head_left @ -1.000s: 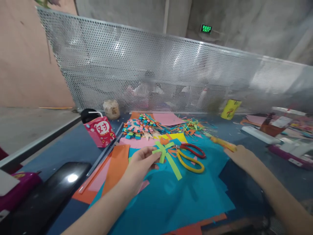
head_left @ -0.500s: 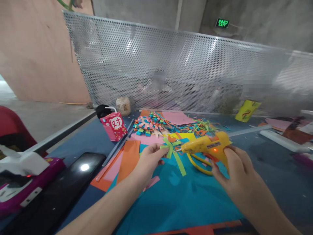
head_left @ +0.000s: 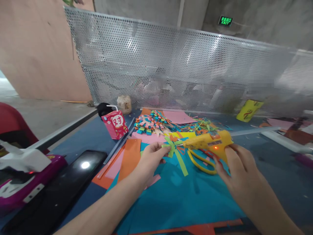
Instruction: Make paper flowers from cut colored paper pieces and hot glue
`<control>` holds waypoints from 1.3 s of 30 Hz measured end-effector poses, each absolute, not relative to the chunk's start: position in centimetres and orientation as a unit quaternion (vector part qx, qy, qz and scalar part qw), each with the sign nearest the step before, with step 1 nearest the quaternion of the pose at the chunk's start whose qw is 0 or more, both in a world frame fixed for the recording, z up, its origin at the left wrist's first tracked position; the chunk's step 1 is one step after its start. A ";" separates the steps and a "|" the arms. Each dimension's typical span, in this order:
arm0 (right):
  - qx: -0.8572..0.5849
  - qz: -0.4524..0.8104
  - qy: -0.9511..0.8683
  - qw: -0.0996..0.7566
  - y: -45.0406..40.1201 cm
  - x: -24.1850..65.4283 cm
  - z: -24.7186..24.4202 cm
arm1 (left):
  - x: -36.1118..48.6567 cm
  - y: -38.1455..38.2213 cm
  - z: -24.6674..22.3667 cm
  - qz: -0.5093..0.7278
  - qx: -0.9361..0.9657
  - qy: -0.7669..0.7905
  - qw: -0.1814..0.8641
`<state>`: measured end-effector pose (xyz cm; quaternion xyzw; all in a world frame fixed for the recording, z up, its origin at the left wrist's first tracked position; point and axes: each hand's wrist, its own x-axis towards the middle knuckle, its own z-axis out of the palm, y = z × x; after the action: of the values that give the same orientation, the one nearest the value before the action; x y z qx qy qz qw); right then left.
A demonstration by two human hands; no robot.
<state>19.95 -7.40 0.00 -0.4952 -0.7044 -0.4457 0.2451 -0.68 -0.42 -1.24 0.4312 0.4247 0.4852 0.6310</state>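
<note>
Between thumb and fingers, my left hand (head_left: 154, 158) pinches a piece of light green paper strips (head_left: 181, 162) joined in a star-like shape. My right hand (head_left: 238, 163) is wrapped round the handle of a yellow hot glue gun (head_left: 210, 143) with a small lit orange light. Its metal nozzle points left and is close to the middle of the green strips; whether it touches them I cannot tell. Beneath the gun lie yellow-handled scissors (head_left: 201, 166), partly hidden. Blue paper (head_left: 181, 199) is spread under both hands.
Cut paper pieces (head_left: 151, 122) are heaped at the back, beside green scraps (head_left: 206, 125). Left of them stand a red drink carton (head_left: 114, 125) and a jar (head_left: 124, 104). A black phone (head_left: 63, 182) and purple power strip (head_left: 31, 182) lie at left. A perforated metal screen (head_left: 151, 62) borders the back.
The glue gun and my right hand have shifted very slightly right in the picture, as has the whole view. Both hands keep their grips.
</note>
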 end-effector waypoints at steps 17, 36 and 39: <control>-0.492 -0.453 -0.707 0.230 -8.0 19.7 -0.1 | -0.6 -0.8 -0.7 0.486 0.427 0.434 0.627; -0.485 -0.462 -0.708 0.222 -8.2 19.7 0.0 | -0.7 -0.7 -0.6 0.494 0.420 0.428 0.629; -0.487 -0.466 -0.707 0.212 -8.4 19.9 0.1 | -0.7 -0.7 -0.7 0.495 0.422 0.428 0.628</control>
<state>19.89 -8.37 0.11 -0.4871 -0.7075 -0.4663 0.2116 -0.68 -0.68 -0.68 0.4215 0.4284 0.4947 0.6278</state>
